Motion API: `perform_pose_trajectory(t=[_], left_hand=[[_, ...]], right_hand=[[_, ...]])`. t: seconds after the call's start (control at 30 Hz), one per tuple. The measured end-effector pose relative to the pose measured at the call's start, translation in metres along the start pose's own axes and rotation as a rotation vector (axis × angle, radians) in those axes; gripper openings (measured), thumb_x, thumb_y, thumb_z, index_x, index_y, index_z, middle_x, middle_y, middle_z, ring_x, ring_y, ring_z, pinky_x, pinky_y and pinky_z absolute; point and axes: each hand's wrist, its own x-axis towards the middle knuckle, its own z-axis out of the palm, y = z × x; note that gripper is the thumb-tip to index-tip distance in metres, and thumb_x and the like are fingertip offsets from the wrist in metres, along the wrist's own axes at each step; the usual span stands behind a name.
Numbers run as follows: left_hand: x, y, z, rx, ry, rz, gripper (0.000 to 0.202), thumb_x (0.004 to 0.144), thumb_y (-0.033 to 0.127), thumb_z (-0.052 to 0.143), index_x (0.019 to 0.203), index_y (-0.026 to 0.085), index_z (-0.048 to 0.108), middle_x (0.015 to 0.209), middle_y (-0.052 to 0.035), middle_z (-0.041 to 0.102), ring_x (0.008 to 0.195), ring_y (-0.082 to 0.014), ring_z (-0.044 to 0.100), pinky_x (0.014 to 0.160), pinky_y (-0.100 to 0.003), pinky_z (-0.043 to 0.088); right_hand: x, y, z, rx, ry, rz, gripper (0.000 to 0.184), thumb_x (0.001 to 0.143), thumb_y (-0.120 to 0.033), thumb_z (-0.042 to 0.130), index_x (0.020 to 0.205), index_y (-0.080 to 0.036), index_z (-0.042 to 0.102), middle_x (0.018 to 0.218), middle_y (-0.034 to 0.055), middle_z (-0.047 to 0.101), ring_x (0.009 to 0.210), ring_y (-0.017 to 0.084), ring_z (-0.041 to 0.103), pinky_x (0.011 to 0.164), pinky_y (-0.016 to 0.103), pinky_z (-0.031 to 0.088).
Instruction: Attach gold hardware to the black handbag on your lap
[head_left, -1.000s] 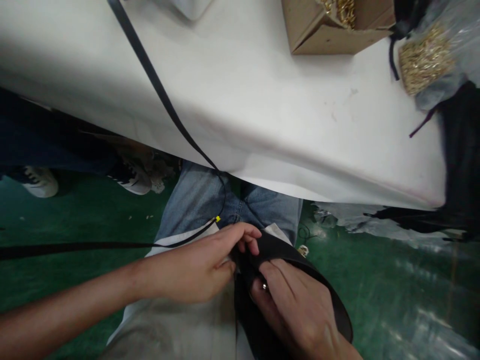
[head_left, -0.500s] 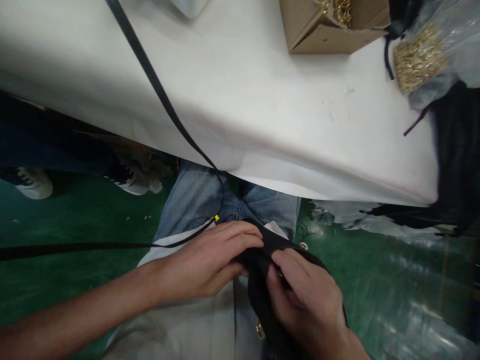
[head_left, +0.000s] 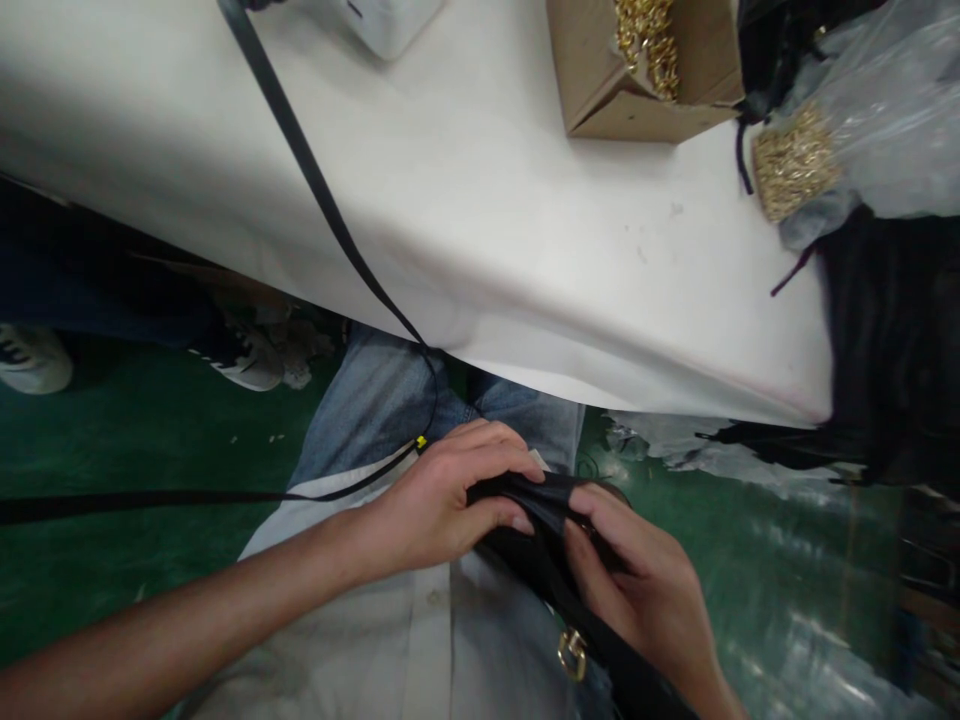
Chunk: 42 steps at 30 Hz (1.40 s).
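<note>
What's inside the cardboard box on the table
The cardboard box on the white table holds a heap of small gold metal fittings. Only the top of the heap shows; the box walls and the picture's edge hide the rest.

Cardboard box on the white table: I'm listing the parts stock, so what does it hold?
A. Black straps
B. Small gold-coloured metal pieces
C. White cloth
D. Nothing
B: the open cardboard box shows a heap of small gold-coloured metal pieces spilling at its top edge.
</note>
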Motion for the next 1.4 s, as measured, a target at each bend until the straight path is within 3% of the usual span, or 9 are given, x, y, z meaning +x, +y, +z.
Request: perform_pose_trajectory(t=[0.37,0.53,0.67,0.77,0.8,0.93,1.07,1.2,1.4], left_hand=[[-0.001,0.000,-0.003,0.018,-0.073,-0.041,0.039,0.096,0.020,0.085,0.132,0.020,0.071,0.130,-0.0127,0.070,0.125,-0.0268,0.067,0.108,-0.040,0.055],[-0.011,0.031,-0.007,0.149,0.074,-0.050,0.041,0.102,0.021,0.078,0.141,0.024,0.065,0.141,-0.0127,0.067,0.134,-0.0272,0.064,0.114,-0.042,0.053],[-0.013,0.071,-0.009,0.298,-0.180,0.121,0.053,0.102,0.011,0.062,0.153,0.025,0.051,0.147,-0.0121,0.070,0.141,-0.0269,0.062,0.124,-0.047,0.045],[-0.018,0.082,-0.014,0.246,-0.271,0.076,0.025,0.105,0.025,0.062,0.130,0.021,0.057,0.118,-0.0099,0.076,0.115,-0.0268,0.071,0.115,-0.048,0.050],[-0.020,0.082,-0.017,0.184,-0.268,0.046,0.016,0.109,0.035,0.058,0.117,0.022,0.059,0.107,-0.0083,0.075,0.104,-0.0262,0.071,0.109,-0.049,0.051],[-0.025,0.075,-0.021,0.028,-0.154,-0.194,0.054,0.119,0.049,0.032,0.081,0.022,0.059,0.079,-0.0042,0.070,0.079,-0.0214,0.067,0.090,-0.045,0.052],[-0.019,0.066,-0.008,0.293,0.012,-0.445,0.017,0.102,0.032,0.078,0.091,0.022,0.069,0.085,0.0003,0.072,0.078,-0.0193,0.065,0.074,-0.035,0.049],[-0.010,0.051,-0.007,0.325,-0.167,-0.364,0.042,0.095,0.012,0.080,0.133,0.023,0.066,0.135,-0.0065,0.070,0.119,-0.0251,0.068,0.099,-0.038,0.055],[0.008,0.026,-0.029,0.225,-0.349,-0.149,0.022,0.107,0.012,0.066,0.125,0.019,0.078,0.126,-0.0078,0.077,0.115,-0.0212,0.074,0.101,-0.031,0.057]], right_hand=[[0.003,0.007,0.002,-0.186,0.069,-0.090,0.010,0.102,-0.013,0.062,0.097,-0.022,0.063,0.078,-0.0031,0.063,0.060,0.011,0.059,0.058,0.023,0.047],[0.010,0.001,0.008,-0.291,0.160,-0.138,0.015,0.102,-0.011,0.058,0.092,-0.023,0.059,0.075,-0.0026,0.060,0.061,0.012,0.060,0.058,0.025,0.045],[0.016,0.000,0.010,-0.226,0.112,-0.119,0.019,0.105,-0.016,0.055,0.087,-0.024,0.056,0.071,-0.0038,0.055,0.058,0.012,0.056,0.054,0.026,0.042],[0.016,0.002,0.012,-0.240,0.143,-0.114,0.014,0.104,-0.013,0.055,0.095,-0.022,0.061,0.076,-0.0024,0.061,0.064,0.013,0.062,0.060,0.026,0.047],[0.015,0.003,0.014,-0.245,0.144,-0.112,0.012,0.103,-0.012,0.057,0.099,-0.021,0.063,0.080,-0.0017,0.064,0.067,0.014,0.064,0.063,0.026,0.049],[0.009,0.005,0.025,-0.262,0.087,-0.205,0.008,0.106,-0.014,0.058,0.107,-0.020,0.063,0.086,0.0008,0.068,0.072,0.015,0.067,0.067,0.027,0.052],[0.005,0.006,0.031,-0.331,0.064,-0.259,0.008,0.109,-0.015,0.056,0.109,-0.018,0.063,0.086,0.0021,0.066,0.071,0.016,0.065,0.065,0.031,0.050],[0.002,0.008,0.027,-0.339,0.082,-0.212,0.012,0.109,-0.012,0.054,0.106,-0.021,0.062,0.086,0.0017,0.064,0.072,0.017,0.063,0.066,0.032,0.050],[-0.003,0.014,0.026,-0.304,0.104,-0.169,0.010,0.110,-0.015,0.057,0.108,-0.020,0.065,0.093,0.0050,0.070,0.081,0.019,0.069,0.072,0.032,0.055]])
